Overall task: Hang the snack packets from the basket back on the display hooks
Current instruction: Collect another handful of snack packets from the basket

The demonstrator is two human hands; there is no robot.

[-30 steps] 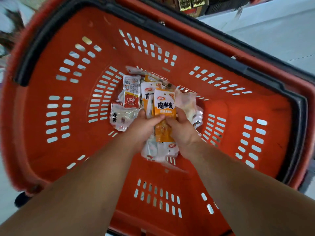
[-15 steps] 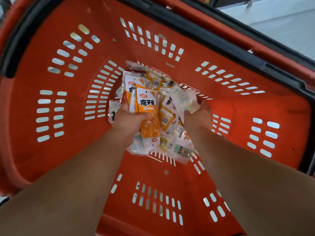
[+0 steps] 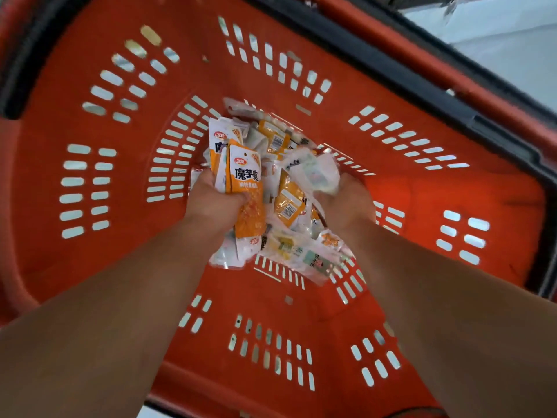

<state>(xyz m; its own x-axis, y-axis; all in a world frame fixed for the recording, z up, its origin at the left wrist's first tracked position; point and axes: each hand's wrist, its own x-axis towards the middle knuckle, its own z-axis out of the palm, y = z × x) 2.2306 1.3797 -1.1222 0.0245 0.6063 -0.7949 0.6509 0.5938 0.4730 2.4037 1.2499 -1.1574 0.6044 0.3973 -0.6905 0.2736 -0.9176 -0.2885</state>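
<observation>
Orange-and-white snack packets, printed with black characters, are gripped upright in the curled left hand. Pale crumpled packets are clutched in the right hand. Both bundles are held low inside the red slotted basket.

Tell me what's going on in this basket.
A person has both hands down in a red shopping basket, gathering snack packets. The left hand grips a bunch of orange packets, and the right hand clutches pale packets. More loose packets lie on the basket floor between and below the hands. No display hooks are in view.
</observation>
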